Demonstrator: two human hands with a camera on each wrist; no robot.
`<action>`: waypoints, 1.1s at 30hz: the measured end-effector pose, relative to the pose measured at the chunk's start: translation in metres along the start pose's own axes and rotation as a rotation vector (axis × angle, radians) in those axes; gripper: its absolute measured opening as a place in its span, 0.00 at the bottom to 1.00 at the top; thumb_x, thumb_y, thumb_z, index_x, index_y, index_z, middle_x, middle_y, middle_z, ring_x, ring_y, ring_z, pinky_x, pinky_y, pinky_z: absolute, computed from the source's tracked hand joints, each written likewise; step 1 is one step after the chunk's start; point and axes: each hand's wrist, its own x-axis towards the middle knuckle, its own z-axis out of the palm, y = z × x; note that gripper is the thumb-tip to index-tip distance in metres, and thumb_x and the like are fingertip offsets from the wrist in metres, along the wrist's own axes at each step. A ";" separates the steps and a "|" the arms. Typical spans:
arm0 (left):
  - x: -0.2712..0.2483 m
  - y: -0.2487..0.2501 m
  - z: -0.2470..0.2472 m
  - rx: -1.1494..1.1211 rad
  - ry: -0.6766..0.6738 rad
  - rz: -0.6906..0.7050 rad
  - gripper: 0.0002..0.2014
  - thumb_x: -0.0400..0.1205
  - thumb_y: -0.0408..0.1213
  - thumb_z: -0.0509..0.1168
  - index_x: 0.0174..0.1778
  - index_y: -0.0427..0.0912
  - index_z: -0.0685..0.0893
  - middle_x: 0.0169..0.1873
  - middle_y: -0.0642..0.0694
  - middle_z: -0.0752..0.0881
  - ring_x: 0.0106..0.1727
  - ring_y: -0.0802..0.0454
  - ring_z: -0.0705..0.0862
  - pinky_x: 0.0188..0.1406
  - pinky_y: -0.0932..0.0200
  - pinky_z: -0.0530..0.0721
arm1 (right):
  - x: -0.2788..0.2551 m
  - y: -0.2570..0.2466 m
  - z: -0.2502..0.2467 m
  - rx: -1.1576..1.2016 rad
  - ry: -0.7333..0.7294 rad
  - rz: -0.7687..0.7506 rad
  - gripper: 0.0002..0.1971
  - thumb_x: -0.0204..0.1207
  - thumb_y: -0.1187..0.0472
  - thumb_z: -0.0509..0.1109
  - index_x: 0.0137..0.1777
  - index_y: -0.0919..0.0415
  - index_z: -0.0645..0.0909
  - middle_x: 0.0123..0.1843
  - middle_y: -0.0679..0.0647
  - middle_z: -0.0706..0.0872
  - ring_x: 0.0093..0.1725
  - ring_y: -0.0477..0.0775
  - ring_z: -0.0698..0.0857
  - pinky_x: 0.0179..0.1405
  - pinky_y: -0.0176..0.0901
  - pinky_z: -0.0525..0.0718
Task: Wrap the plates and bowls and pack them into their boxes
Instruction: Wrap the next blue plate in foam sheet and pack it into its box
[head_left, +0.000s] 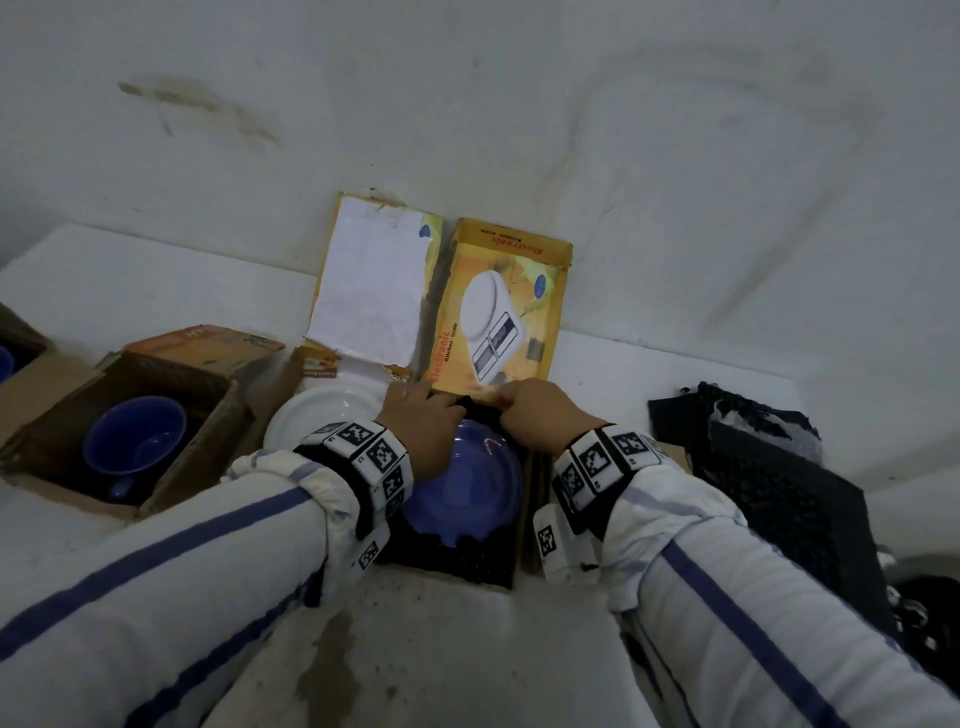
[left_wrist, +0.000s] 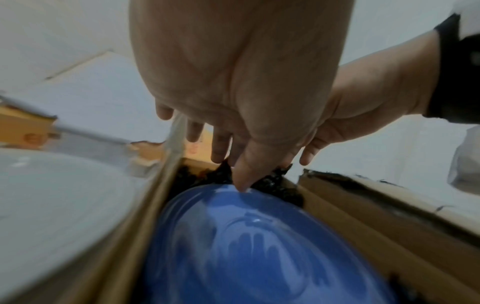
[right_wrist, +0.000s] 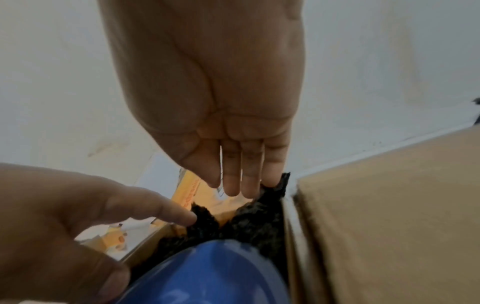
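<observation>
Blue and glossy, the plate (head_left: 462, 483) is lying inside the open yellow box (head_left: 537, 499) near the middle of the white bench (head_left: 156, 270), bedded on black mesh wrap (head_left: 483, 564) that is lining the box. Both hands are reaching to the plate's far edge: the left hand (head_left: 423, 418) is pinching a tuft of the wrap between thumb and fingers, and the right hand (head_left: 540, 408) is pinching the wrap just beside it with fingers pointing down. Toward the left edge, a blue cup (head_left: 135, 441) is sitting in a brown carton (head_left: 218, 415), and a white plate (head_left: 317, 415) is resting between that carton and the yellow box. More black wrap (head_left: 769, 467) is lying piled at the right edge.
</observation>
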 end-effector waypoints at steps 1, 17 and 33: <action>0.001 0.010 -0.005 -0.004 0.022 0.015 0.27 0.80 0.37 0.58 0.78 0.50 0.66 0.77 0.50 0.67 0.80 0.42 0.58 0.78 0.36 0.53 | -0.007 0.007 -0.002 0.031 0.034 0.016 0.18 0.78 0.66 0.60 0.65 0.61 0.81 0.67 0.60 0.81 0.66 0.60 0.78 0.63 0.43 0.74; 0.026 0.251 -0.036 -0.891 -0.271 0.147 0.04 0.83 0.30 0.61 0.45 0.40 0.81 0.48 0.36 0.82 0.48 0.44 0.82 0.54 0.49 0.80 | -0.142 0.228 0.022 0.357 0.359 0.651 0.17 0.78 0.64 0.58 0.63 0.53 0.79 0.68 0.61 0.72 0.68 0.67 0.72 0.68 0.55 0.73; 0.024 0.285 -0.032 -1.135 0.010 -0.063 0.15 0.78 0.37 0.68 0.31 0.46 0.68 0.32 0.46 0.75 0.34 0.48 0.75 0.37 0.55 0.72 | -0.157 0.261 0.040 0.720 0.470 0.483 0.13 0.72 0.65 0.66 0.56 0.54 0.81 0.60 0.59 0.83 0.58 0.59 0.83 0.58 0.44 0.79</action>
